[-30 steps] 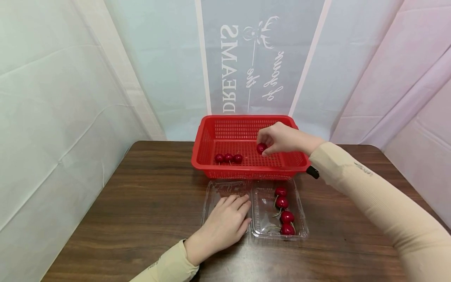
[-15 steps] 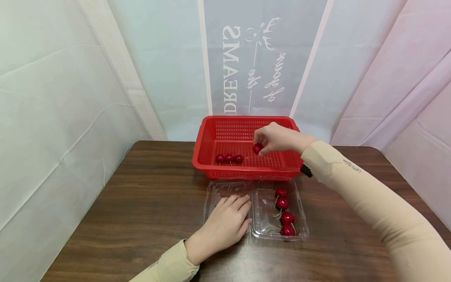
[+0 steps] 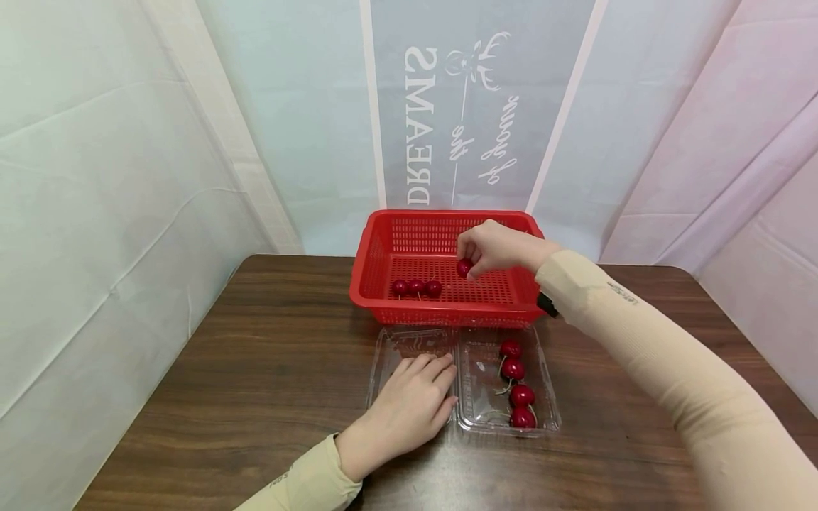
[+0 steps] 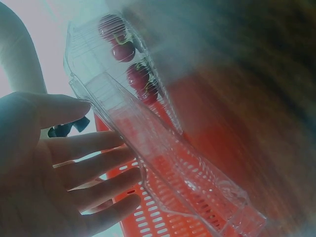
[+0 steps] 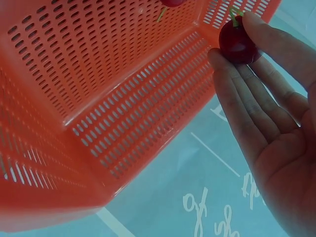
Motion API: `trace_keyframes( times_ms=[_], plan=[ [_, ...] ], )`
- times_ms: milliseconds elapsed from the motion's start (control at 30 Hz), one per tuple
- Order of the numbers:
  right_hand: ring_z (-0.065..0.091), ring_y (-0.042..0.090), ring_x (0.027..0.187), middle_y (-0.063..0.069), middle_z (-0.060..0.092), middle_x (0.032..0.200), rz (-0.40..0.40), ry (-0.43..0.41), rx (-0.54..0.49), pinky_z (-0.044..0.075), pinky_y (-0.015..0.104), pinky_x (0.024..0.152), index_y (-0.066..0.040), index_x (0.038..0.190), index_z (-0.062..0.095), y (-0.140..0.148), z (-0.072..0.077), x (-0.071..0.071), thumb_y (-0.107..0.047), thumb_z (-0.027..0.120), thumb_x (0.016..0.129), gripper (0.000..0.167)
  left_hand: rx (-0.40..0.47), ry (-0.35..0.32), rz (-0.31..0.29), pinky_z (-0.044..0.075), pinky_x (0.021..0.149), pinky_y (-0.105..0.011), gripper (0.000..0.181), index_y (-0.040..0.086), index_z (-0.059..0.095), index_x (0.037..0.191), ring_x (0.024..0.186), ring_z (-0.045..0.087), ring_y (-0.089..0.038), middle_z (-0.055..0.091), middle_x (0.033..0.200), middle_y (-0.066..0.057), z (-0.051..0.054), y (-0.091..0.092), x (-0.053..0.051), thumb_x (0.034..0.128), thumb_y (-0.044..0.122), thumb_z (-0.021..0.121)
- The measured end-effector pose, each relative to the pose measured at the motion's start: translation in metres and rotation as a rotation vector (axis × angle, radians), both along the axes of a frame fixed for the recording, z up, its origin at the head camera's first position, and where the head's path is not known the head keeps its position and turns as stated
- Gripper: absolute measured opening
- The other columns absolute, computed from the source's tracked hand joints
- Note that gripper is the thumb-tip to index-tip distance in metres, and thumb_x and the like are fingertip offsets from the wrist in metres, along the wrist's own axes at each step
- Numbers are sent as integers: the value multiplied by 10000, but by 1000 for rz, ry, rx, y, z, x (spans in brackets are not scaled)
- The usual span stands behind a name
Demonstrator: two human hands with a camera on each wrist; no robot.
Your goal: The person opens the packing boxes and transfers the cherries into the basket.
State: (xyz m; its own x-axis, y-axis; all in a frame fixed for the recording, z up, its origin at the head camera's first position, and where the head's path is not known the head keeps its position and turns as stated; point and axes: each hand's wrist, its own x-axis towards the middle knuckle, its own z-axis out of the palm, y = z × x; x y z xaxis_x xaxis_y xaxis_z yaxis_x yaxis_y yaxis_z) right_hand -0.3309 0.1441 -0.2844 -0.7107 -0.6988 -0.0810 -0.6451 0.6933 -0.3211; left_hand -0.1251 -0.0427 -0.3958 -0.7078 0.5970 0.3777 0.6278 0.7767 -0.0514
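In the head view my right hand [image 3: 492, 248] is over the red basket [image 3: 367, 284], pinching a dark red cherry [image 3: 464, 267] between thumb and fingers. The right wrist view shows this cherry [image 5: 238, 43] with its green stem up against the thumb. Three cherries [image 3: 417, 287] lie in a row on the basket floor, to the left of the held one. My left hand [image 3: 409, 404] rests on the left half of a clear plastic clamshell box [image 3: 476, 404], fingers extended along it in the left wrist view. Several stemmed cherries [image 3: 522, 395] line the box's right half.
The brown wooden table [image 3: 275, 369] carries the box in front of the basket. Behind the basket hangs a pale curtain [image 3: 319, 142] with printed lettering. White cloth walls [image 3: 128, 213] flank both sides.
My right hand, holding the cherry, has shifted slightly left over the basket. The left hand has stayed in place on the box.
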Motion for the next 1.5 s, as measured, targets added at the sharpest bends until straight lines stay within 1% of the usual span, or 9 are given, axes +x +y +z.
trace_keyframes(
  times_ms=[167, 333, 567, 733, 867, 1067, 1300, 1500],
  plan=[
    [650, 163, 806, 50, 698, 893, -16, -15, 2, 556, 347, 776, -92, 930, 659, -4, -1, -3, -106, 804, 733, 245, -1, 11, 0, 460, 890, -353, 376, 90, 654, 1169, 1109, 563, -190, 618, 1261, -51, 0, 0, 0, 897, 341, 588],
    [635, 172, 796, 54, 695, 888, -22, -19, 15, 552, 346, 772, -91, 929, 665, -8, -3, -6, -99, 805, 730, 244, -2, 15, -2, 459, 890, -352, 377, 89, 654, 1168, 1106, 564, -191, 618, 1261, -52, -1, 0, 0, 897, 342, 586],
    [634, 166, 797, 54, 696, 875, -28, -13, 59, 549, 344, 760, -78, 939, 667, -14, -8, -13, -98, 804, 730, 250, 1, 19, -4, 460, 886, -350, 374, 88, 656, 1163, 1105, 565, -189, 620, 1258, -51, -2, -1, 0, 897, 341, 586],
    [627, 177, 805, 58, 692, 882, -47, -16, 88, 549, 354, 763, -79, 939, 675, -18, -11, -17, -102, 809, 723, 255, -3, 14, -1, 457, 894, -350, 376, 90, 653, 1168, 1109, 564, -189, 619, 1258, -48, -2, 0, 0, 901, 344, 581],
    [615, 188, 826, 59, 685, 899, -57, -11, 108, 547, 360, 770, -88, 938, 687, -20, -12, -19, -111, 815, 718, 256, 1, 23, -2, 459, 887, -346, 374, 92, 655, 1163, 1100, 567, -188, 624, 1250, -47, -2, 0, -1, 895, 343, 588],
    [616, 198, 856, 60, 687, 933, -88, -53, 132, 550, 360, 788, -103, 958, 691, -25, -15, -25, -132, 815, 725, 266, 5, 35, -6, 462, 878, -342, 371, 94, 659, 1157, 1091, 570, -185, 628, 1245, -45, -4, 0, -1, 893, 344, 590],
    [623, 192, 828, 68, 694, 912, -68, -66, 157, 549, 354, 756, -72, 964, 688, -31, -17, -32, -118, 805, 735, 262, -1, 27, -6, 463, 878, -343, 369, 92, 657, 1161, 1090, 571, -186, 626, 1248, -49, -4, -1, -1, 898, 340, 582],
    [624, 197, 842, 72, 699, 929, -90, -92, 167, 548, 360, 781, -72, 990, 686, -35, -18, -36, -123, 802, 739, 281, -8, 17, -5, 462, 878, -347, 373, 93, 655, 1166, 1096, 569, -187, 625, 1252, -49, -3, -1, -1, 898, 343, 584]
  ],
)
